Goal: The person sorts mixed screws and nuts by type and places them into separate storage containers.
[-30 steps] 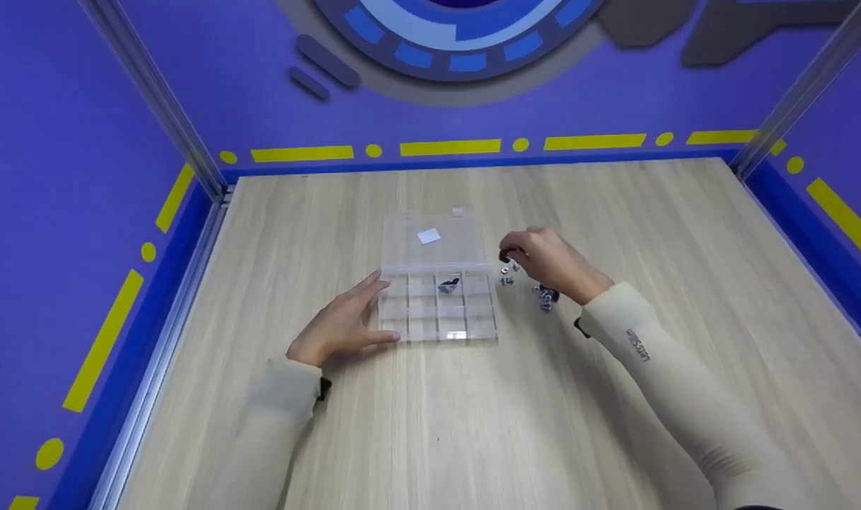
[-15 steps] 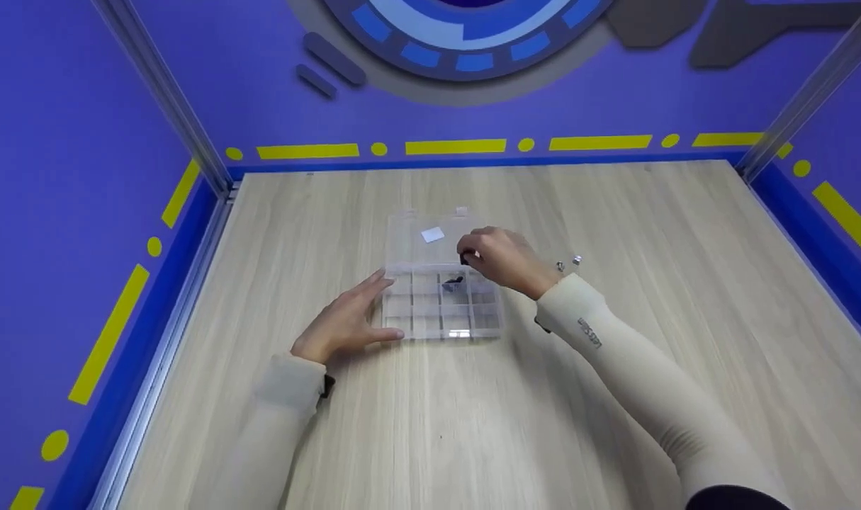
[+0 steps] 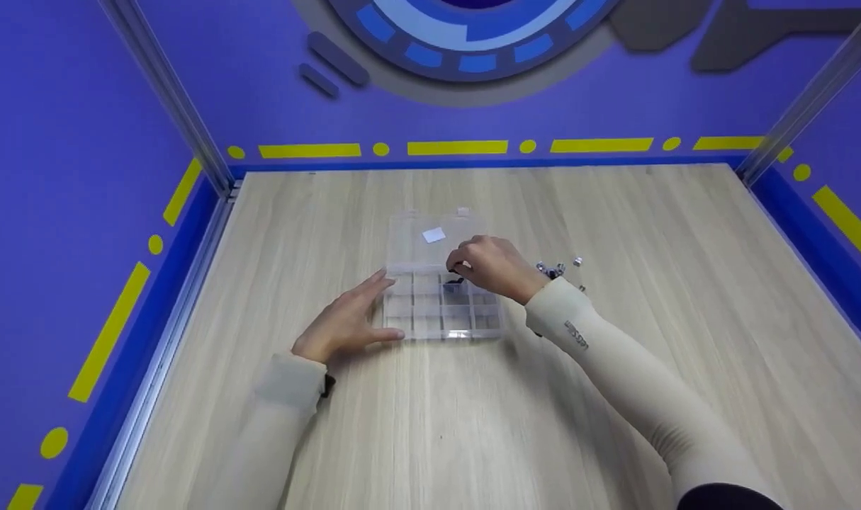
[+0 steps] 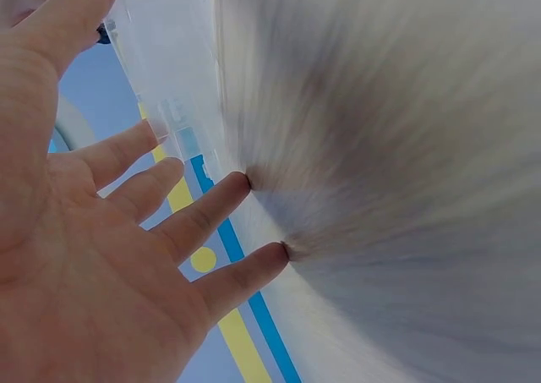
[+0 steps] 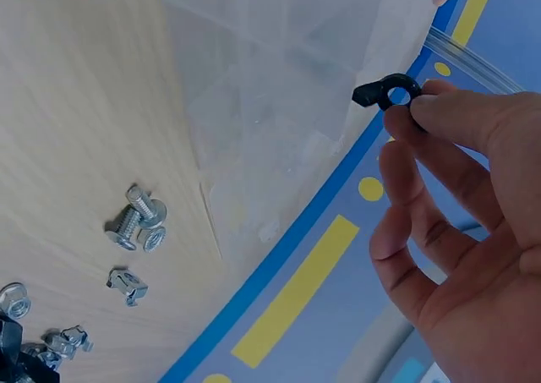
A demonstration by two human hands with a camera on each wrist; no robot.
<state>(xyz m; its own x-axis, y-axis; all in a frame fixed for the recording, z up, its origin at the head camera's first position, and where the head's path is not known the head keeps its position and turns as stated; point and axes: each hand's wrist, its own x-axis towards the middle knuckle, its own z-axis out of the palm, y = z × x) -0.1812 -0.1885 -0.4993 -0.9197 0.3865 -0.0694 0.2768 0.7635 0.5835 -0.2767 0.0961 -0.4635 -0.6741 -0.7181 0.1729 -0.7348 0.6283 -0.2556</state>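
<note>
A clear plastic compartment box (image 3: pixel 428 311) lies on the table with its lid (image 3: pixel 407 244) folded back. My left hand (image 3: pixel 341 322) rests at the box's left end, fingers spread and straight, thumb by the front corner. Over the back compartments, my right hand (image 3: pixel 497 265) pinches a black plastic clip with a ring and a tab (image 5: pixel 368 94) between thumb and forefinger. One small black piece (image 3: pixel 453 285) sits in a back compartment, just below the right fingertips.
Right of the box lie several loose metal pieces (image 3: pixel 559 270), partly behind the right wrist. The right wrist view shows bolts (image 5: pixel 142 216), a metal clip (image 5: pixel 128 285) and a dark piece (image 5: pixel 15 349) among them. A white label (image 3: pixel 434 234) is on the lid.
My right hand has moved left from the loose hardware to over the box, carrying the black clip, and has come slightly nearer the compartments. The left hand stays at the box.
</note>
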